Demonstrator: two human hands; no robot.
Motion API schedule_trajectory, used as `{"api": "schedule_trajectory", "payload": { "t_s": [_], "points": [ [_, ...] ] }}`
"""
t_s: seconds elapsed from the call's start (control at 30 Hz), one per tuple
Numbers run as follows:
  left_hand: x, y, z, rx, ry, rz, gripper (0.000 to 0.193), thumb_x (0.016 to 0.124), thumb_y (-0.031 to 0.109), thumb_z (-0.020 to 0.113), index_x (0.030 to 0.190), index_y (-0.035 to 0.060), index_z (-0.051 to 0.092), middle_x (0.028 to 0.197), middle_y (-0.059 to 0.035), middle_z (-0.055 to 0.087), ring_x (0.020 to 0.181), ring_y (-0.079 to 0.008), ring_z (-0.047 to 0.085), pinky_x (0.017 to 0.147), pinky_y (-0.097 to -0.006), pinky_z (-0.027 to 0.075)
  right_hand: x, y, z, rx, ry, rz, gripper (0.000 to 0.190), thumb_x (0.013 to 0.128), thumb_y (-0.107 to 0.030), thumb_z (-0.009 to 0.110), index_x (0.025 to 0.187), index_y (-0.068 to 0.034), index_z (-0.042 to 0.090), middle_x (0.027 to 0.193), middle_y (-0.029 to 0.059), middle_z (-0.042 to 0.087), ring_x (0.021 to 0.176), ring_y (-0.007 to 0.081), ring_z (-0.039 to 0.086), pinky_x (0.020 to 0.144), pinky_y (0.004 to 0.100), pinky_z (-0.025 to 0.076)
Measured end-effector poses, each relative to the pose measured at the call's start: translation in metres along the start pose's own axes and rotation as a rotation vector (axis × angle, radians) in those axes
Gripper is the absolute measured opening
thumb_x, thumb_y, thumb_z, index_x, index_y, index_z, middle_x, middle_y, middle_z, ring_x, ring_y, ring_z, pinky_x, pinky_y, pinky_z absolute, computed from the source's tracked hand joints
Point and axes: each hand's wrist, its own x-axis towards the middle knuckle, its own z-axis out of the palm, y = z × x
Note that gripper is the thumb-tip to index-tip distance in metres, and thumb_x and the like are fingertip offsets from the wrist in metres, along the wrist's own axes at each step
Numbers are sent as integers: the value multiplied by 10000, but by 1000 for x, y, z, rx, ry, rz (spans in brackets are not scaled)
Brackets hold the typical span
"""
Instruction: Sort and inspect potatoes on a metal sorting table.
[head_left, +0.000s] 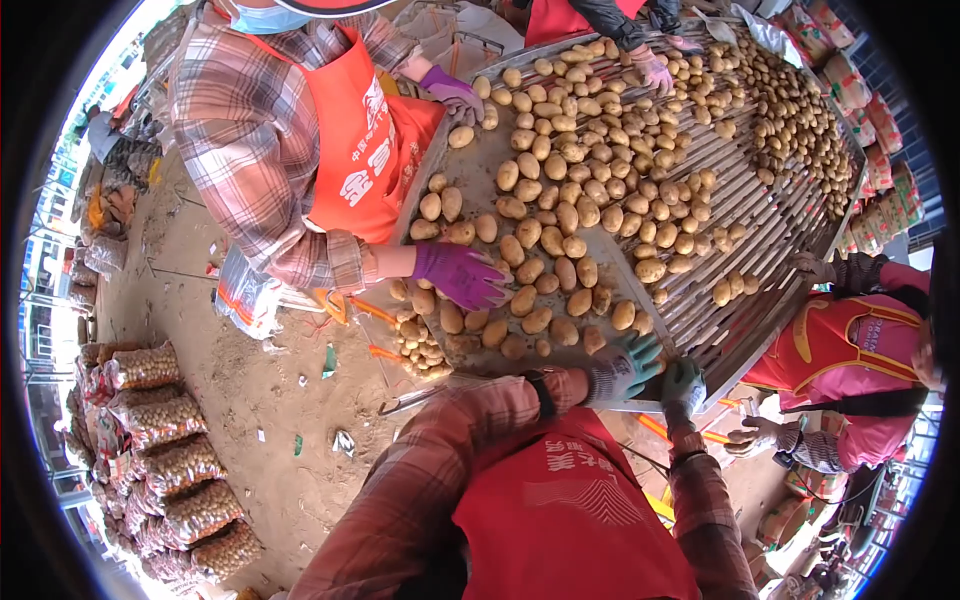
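Note:
My left hand (628, 366), in a grey and green knit work glove, lies at the near edge of the metal sorting table (487, 363). Its fingers are apart, beside the nearest loose potatoes (564, 330), and nothing shows in its grasp. Close on its right is my right hand (684, 384), gloved alike, by the table's near corner and the end of the slatted roller bed (709, 322). Its fingers are partly hidden, so whether it holds anything is unclear. Many potatoes cover the plate and the slats beyond.
A co-worker's purple glove (461, 274) reaches over the potatoes from the left. Another person's pink glove (651, 69) works at the far side. At right stands a person in a red apron (840, 337). Filled potato sacks (199, 510) are stacked on the dirt floor.

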Motion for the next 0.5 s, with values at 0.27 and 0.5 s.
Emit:
{"api": "schedule_trajectory", "payload": {
  "t_s": [0.27,0.5],
  "points": [
    [44,15,31,259,-273,-37,402,996,280,501,1361,180,635,1504,-124,557,1455,-370,446,1264,-568,203,-7,-2,3,48,25,41,112,884,-165,657,939,-108,736,976,126,740,898,364,704,796,469,560],
    [-7,-40,9,400,-291,-121,401,1029,316,468,1336,141,658,1573,-155,496,1545,-357,308,1274,-550,160,-6,3,-1,48,48,47,109,880,-160,675,946,-98,736,1028,124,748,926,357,710,830,459,571]
  ]
}}
